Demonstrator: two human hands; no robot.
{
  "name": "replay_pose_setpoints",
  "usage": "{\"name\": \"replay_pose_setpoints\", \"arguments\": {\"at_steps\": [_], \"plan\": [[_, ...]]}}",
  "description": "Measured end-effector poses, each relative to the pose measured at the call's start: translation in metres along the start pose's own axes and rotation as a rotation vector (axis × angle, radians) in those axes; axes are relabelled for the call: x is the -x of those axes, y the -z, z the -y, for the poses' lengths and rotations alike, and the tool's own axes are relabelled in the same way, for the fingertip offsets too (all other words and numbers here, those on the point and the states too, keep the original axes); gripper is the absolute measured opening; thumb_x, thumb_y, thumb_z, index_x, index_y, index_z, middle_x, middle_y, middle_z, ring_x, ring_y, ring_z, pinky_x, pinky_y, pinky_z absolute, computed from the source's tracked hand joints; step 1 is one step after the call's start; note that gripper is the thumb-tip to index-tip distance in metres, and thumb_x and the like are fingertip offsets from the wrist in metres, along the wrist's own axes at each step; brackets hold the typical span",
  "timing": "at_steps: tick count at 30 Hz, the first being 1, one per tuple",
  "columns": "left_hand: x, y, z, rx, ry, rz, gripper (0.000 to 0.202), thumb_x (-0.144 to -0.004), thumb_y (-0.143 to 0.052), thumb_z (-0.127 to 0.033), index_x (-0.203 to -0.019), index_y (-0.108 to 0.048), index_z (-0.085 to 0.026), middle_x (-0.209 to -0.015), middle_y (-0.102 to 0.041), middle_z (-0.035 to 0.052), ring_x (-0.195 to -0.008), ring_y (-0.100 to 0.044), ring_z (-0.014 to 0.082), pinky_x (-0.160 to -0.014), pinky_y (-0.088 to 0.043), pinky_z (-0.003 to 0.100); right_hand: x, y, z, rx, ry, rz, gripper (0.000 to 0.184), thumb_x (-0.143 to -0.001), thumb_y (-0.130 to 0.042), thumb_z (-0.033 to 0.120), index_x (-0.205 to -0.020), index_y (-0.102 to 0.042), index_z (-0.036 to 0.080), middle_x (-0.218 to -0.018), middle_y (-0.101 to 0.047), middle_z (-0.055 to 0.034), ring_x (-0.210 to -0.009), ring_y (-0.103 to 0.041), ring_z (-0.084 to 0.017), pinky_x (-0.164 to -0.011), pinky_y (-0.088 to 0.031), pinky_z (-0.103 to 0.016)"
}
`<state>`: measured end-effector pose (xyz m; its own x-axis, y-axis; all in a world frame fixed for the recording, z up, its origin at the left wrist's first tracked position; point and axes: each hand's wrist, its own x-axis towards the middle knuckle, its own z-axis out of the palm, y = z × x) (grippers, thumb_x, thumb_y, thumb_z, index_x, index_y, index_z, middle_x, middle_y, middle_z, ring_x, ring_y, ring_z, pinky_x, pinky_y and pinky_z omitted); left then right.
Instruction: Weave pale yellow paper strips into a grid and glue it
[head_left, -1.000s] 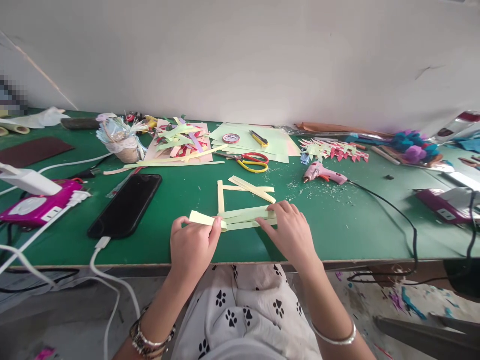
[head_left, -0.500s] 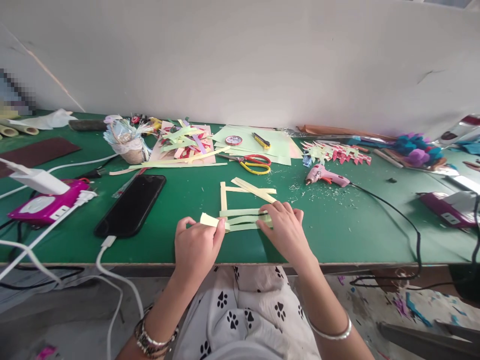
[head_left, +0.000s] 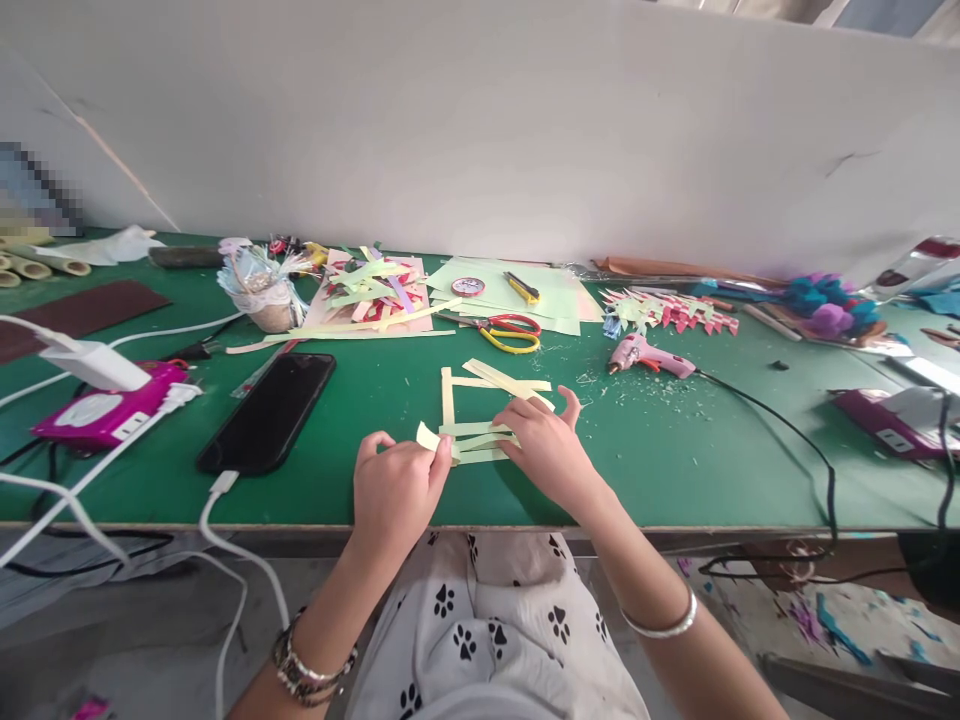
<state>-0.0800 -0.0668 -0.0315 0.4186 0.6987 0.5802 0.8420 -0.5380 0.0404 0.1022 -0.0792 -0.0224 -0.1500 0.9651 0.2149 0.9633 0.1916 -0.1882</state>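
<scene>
Near the front edge of the green table (head_left: 675,470) lie several pale yellow paper strips (head_left: 476,440), stacked flat. My left hand (head_left: 396,490) pinches the left end of these strips between thumb and fingers, and that end curls up. My right hand (head_left: 545,445) rests on the strips' right part, fingers bent and pressing them down. Behind my hands more pale strips (head_left: 495,380) lie crossed in an open frame shape.
A black phone (head_left: 268,410) on a white cable lies to the left. Red-and-yellow scissors (head_left: 510,332), a pink glue gun (head_left: 645,354) with a black cord, paper scraps (head_left: 371,290), green sheets (head_left: 525,290) and a purple power strip (head_left: 105,410) sit around.
My right hand has slid left along the strips towards my left hand, so less of the strips shows between them. My left hand keeps its pinch on the curled end.
</scene>
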Motion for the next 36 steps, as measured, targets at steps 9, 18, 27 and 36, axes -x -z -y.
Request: {"name": "replay_pose_setpoints", "arguments": {"at_steps": [9,18,27,36], "plan": [[-0.001,0.000,0.000,-0.005,0.004,0.014,0.051,-0.091,-0.037,-0.027,-0.048,-0.063,-0.018,-0.038,-0.054,0.0002,-0.040,-0.045,0.0131,-0.071,-0.032,0.033,0.004,0.006,0.006,-0.075,-0.015,0.092,0.012,-0.082,-0.057,0.023,-0.093,-0.061,0.022,-0.094,-0.062,-0.0024,-0.091,-0.057,-0.020,-0.100,-0.011,-0.056],[-0.001,0.004,0.001,0.051,0.052,0.083,0.051,-0.091,-0.038,-0.027,-0.046,-0.060,-0.017,-0.041,-0.056,0.0002,-0.040,-0.044,0.0114,-0.069,-0.031,0.033,-0.007,0.010,0.001,-0.135,-0.023,0.219,0.013,-0.079,-0.060,0.019,-0.091,-0.061,0.023,-0.090,-0.061,-0.0007,-0.084,-0.058,-0.018,-0.088,-0.023,-0.044],[-0.003,0.004,0.003,0.104,0.102,0.149,0.049,-0.091,-0.036,-0.027,-0.055,-0.067,-0.018,-0.043,-0.058,0.0009,-0.041,-0.045,0.0121,-0.070,-0.031,0.033,-0.014,0.009,-0.006,-0.196,0.034,0.247,0.007,-0.079,-0.058,0.019,-0.084,-0.062,0.021,-0.082,-0.062,-0.0010,-0.085,-0.053,-0.018,-0.082,-0.021,-0.040],[-0.007,0.007,0.003,0.119,0.115,0.170,0.047,-0.091,-0.036,-0.028,-0.058,-0.069,-0.018,-0.045,-0.060,0.0009,-0.042,-0.047,0.0120,-0.071,-0.031,0.033,-0.029,0.028,-0.018,-0.202,0.123,0.415,0.025,-0.073,-0.062,0.044,-0.074,-0.063,0.020,-0.088,-0.060,-0.0030,-0.091,-0.051,-0.021,-0.082,-0.025,-0.038]]}}
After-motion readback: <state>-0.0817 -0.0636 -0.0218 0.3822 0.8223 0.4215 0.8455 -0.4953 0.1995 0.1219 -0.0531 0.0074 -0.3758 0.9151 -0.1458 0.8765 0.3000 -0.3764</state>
